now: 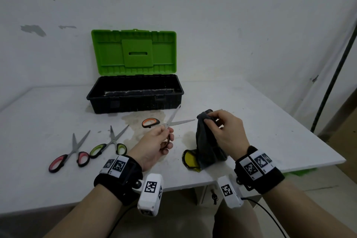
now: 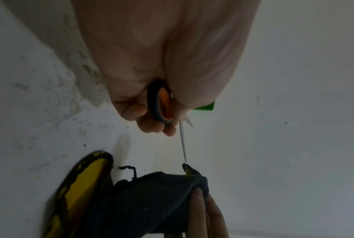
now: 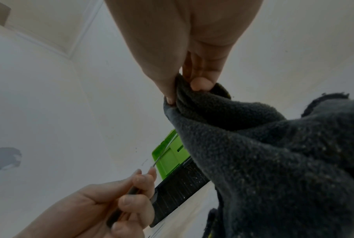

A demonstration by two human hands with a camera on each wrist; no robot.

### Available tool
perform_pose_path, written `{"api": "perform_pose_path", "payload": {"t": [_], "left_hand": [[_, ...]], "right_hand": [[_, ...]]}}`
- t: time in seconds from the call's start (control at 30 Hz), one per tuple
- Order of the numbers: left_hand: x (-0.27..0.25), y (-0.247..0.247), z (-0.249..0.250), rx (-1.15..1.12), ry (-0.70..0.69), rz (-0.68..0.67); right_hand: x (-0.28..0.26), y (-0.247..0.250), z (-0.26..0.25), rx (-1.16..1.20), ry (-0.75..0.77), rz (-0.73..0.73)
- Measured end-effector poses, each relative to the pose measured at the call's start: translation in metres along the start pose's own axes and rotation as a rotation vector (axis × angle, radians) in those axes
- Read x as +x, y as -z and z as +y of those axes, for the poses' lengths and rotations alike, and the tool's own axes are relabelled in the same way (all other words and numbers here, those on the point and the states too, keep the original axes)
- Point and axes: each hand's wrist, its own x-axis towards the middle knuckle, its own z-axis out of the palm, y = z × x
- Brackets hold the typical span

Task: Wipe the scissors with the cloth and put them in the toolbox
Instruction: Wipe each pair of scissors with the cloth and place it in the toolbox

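Note:
My left hand (image 1: 164, 138) grips one loop of the orange-handled scissors (image 1: 178, 121) above the table. Their blades are spread apart, and the other orange loop (image 1: 151, 122) juts out to the left. In the left wrist view my fingers curl round the orange loop (image 2: 162, 104), and a blade (image 2: 183, 141) points at the cloth (image 2: 151, 201). My right hand (image 1: 210, 120) pinches the top of the dark grey cloth (image 1: 207, 141), which hangs down with a yellow side at its bottom. One blade tip lies just left of the cloth. The black toolbox (image 1: 135, 100) stands open behind, its green lid (image 1: 134, 52) upright.
Pink-handled scissors (image 1: 71, 152) and green-handled scissors (image 1: 111, 143) lie on the white table (image 1: 38, 121) to the left. A brownish stain marks the table in front of the toolbox. The table's corner (image 1: 342, 159) is at the right, with a black pole (image 1: 332, 83) beyond it.

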Motion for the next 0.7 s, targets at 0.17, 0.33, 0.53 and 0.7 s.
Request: {"api": "perform_pose_path", "payload": {"t": [0.17, 0.33, 0.53, 0.7], "left_hand": [[-0.001, -0.001, -0.001, 0.009, 0.028, 0.025], [-0.007, -0.001, -0.002, 0.053, -0.014, 0.036], [0.005, 0.0, -0.004, -0.088, -0.011, 0.167], [0.011, 0.002, -0.002, -0.151, -0.028, 0.284]], "right_hand": [[-0.001, 0.0, -0.004, 0.003, 0.032, -0.031], [-0.001, 0.003, -0.005, 0.008, 0.04, -0.026], [-0.005, 0.004, -0.008, 0.029, 0.046, -0.025], [-0.007, 0.007, -0.013, 0.024, 0.056, -0.048]]}}
